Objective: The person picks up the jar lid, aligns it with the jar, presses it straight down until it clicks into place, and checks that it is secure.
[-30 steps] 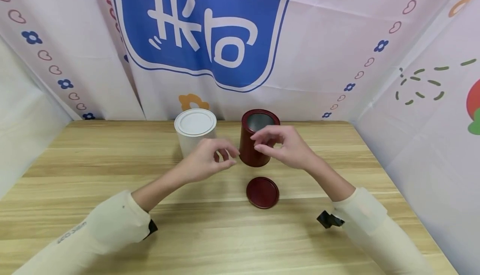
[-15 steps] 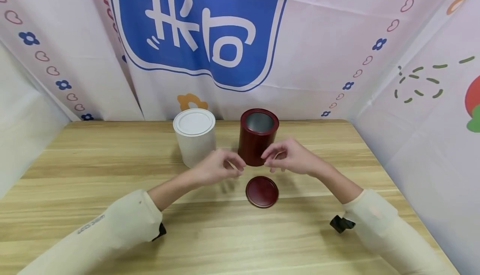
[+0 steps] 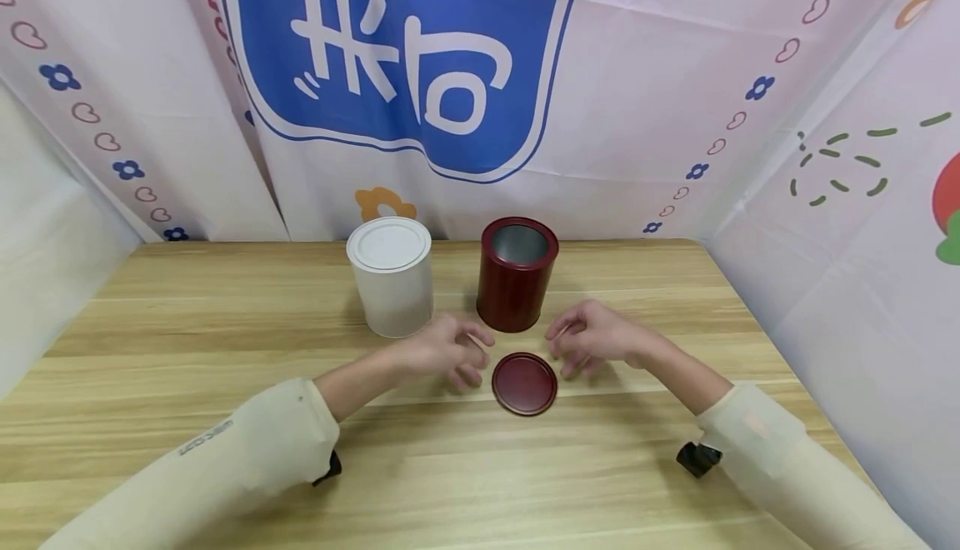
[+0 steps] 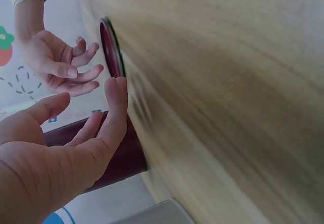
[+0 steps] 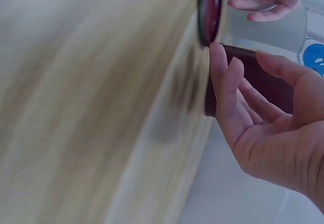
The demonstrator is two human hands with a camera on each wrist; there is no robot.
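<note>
A round dark red lid (image 3: 525,384) lies flat on the wooden table, in front of a dark red can (image 3: 513,292) whose top is uncovered. To the lid's left hovers my left hand (image 3: 444,352), fingers spread and slightly bent, holding nothing. My right hand (image 3: 596,337) is at the lid's right side, likewise loosely bent with nothing in it. In the left wrist view, the fingertips (image 4: 116,85) of the left hand appear close to the lid's edge; I cannot tell whether they touch it. The right wrist view has the right hand (image 5: 268,113) near the lid (image 5: 210,11) too.
A white can (image 3: 393,287) with its lid on stands left of the red can. Behind both hangs a printed cloth (image 3: 637,100) along the table's back edge, and another cloth wall (image 3: 840,283) rises on the right. The wooden table (image 3: 480,483) extends toward me.
Both hands have come down and toward me, from beside the red can to either side of the lid. Their fingers have spread more. Cans and lid have stayed put.
</note>
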